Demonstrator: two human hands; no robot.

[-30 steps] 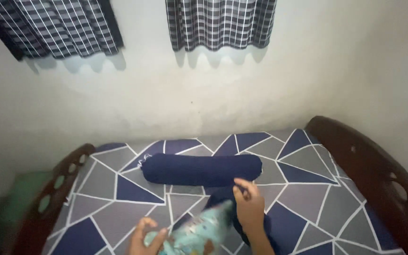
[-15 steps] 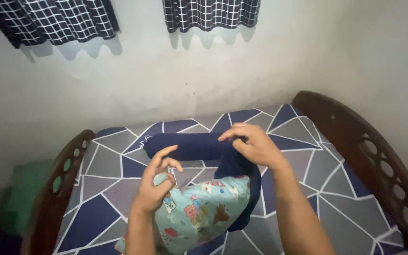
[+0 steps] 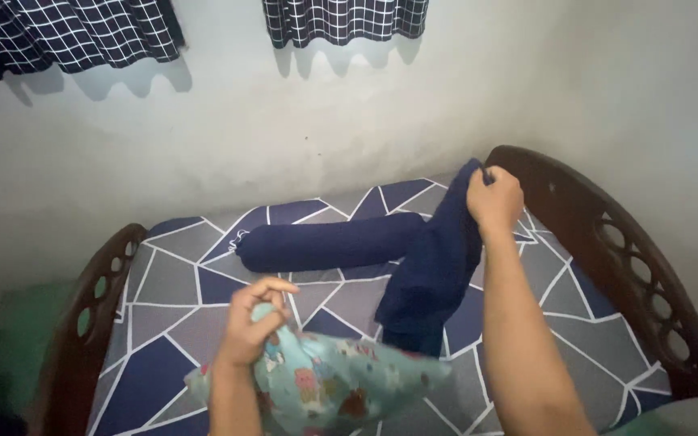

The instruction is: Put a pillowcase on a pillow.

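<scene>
Right hand [image 3: 494, 198] raised, arm extended forward over bed [image 3: 163, 282], fingers pinched on top edge of navy pillowcase [image 3: 434, 270]. Pillowcase hangs stretched, long axis slanting from hand down-left to pillow. Left hand [image 3: 250, 323] low, fingers clenched on corner of light-blue cartoon-print pillow [image 3: 333, 383], lying crosswise near bed's front edge. Navy bolster [image 3: 329, 245] lies crosswise near wall.
</scene>
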